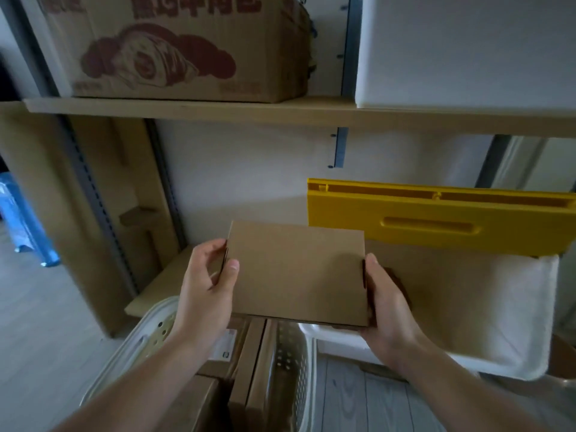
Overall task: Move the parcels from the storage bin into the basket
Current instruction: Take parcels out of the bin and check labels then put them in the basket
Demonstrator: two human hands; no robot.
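A flat brown cardboard parcel [297, 272] is held level in the air between both hands. My left hand [207, 285] grips its left edge, thumb on top. My right hand [385, 302] grips its right edge from the side and below. The parcel hangs above the gap between the white perforated basket [291, 363], at the bottom centre, and the white storage bin [498, 310] with a raised yellow lid [436, 219] on the right. Several brown parcels [246, 366] lie inside the basket. More brown cardboard [436, 282] shows inside the bin.
A wooden shelf board [218, 109] runs overhead with a printed cardboard carton [174, 48] and a white box [467, 51] on it. Flat cardboard sheets [103, 198] lean at the left. A blue object [28, 219] stands on the floor at far left.
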